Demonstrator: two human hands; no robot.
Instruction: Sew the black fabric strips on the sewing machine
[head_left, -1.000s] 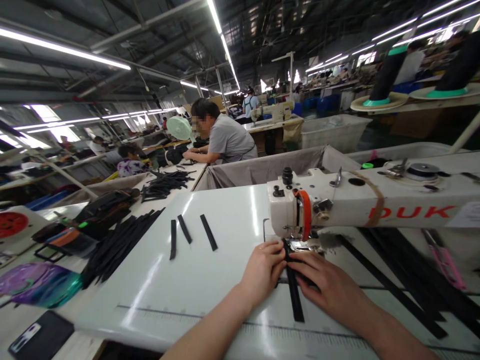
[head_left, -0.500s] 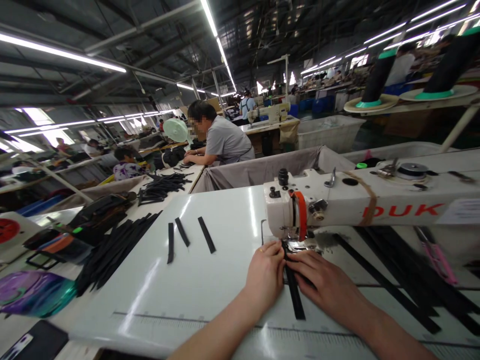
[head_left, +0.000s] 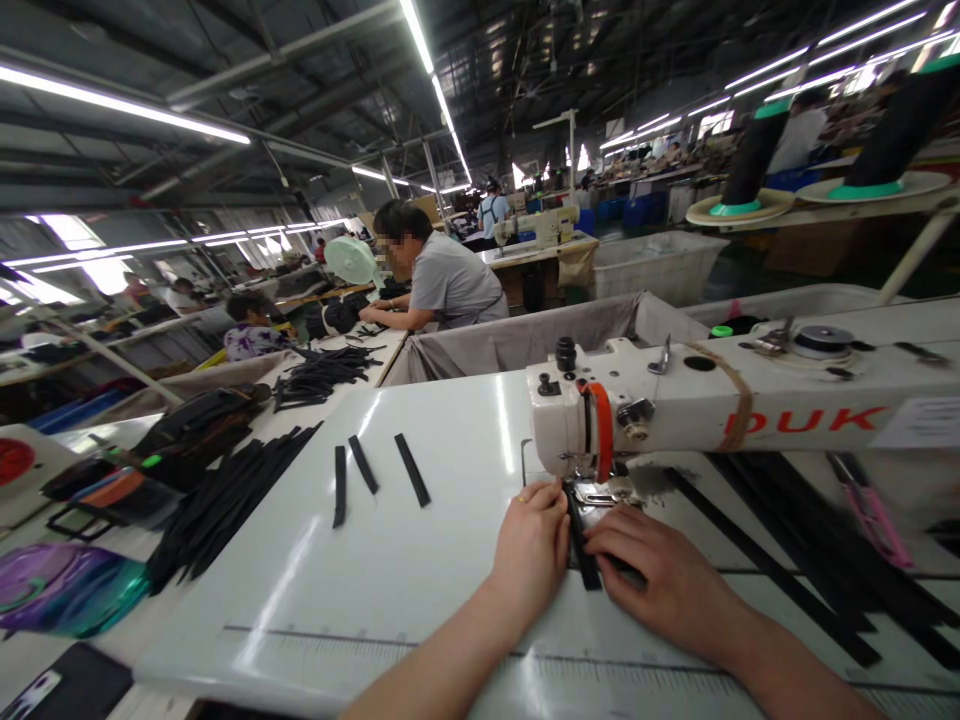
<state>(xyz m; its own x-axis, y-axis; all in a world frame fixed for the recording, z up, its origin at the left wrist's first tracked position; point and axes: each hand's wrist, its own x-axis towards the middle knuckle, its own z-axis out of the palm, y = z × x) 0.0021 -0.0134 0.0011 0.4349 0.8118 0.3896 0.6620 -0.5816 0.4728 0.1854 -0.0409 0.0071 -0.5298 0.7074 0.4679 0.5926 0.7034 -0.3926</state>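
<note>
A short black webbing strip (head_left: 586, 565) runs from under the head of a white sewing machine (head_left: 645, 400) toward me. My left hand (head_left: 529, 540) is closed, its curled fingers pressing the strip's left side close to the needle area. From the right, my right hand (head_left: 652, 560) has its bent fingers at the strip's edge, thumb tucked below. The fingertips hide part of the strip, and the needle is hard to make out. Metal plate parts (head_left: 600, 492) show just beyond my right fingers.
Several short black strips (head_left: 412, 470) lie left on the pale table (head_left: 420, 600). A pile of black strips (head_left: 232, 500) is farther left. Longer strips (head_left: 772, 570) and pink-handled snips (head_left: 874, 515) lie right. A co-worker (head_left: 450, 275) sits beyond the table.
The strip has moved forward under the machine, so less of it sticks out toward me. My right hand has shifted slightly right; my left hand stays nearly in place.
</note>
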